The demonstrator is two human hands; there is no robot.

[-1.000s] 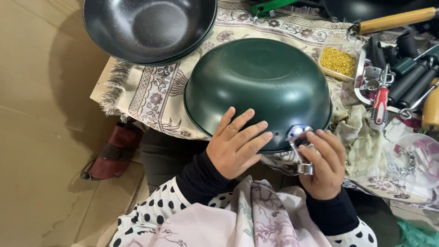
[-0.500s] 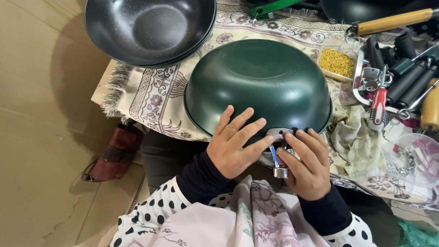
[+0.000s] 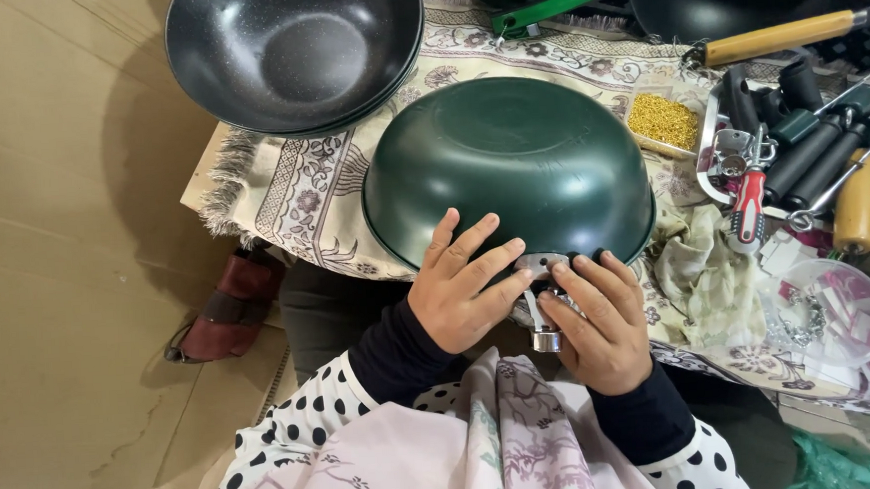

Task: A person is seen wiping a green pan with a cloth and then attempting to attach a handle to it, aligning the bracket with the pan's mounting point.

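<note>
Keep your left hand [image 3: 460, 295] spread flat on the upturned dark-green metal wok [image 3: 507, 171] while your right hand [image 3: 598, 317], its grip pinching the small silver metal handle bracket [image 3: 540, 298], holds it square at the rim's 6 o'clock.

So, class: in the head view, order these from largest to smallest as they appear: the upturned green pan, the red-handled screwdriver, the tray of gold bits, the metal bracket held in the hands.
1. Upturned green pan
2. Red-handled screwdriver
3. Tray of gold bits, about alike with the screwdriver, so unsure
4. Metal bracket, partly hidden by fingers
</note>
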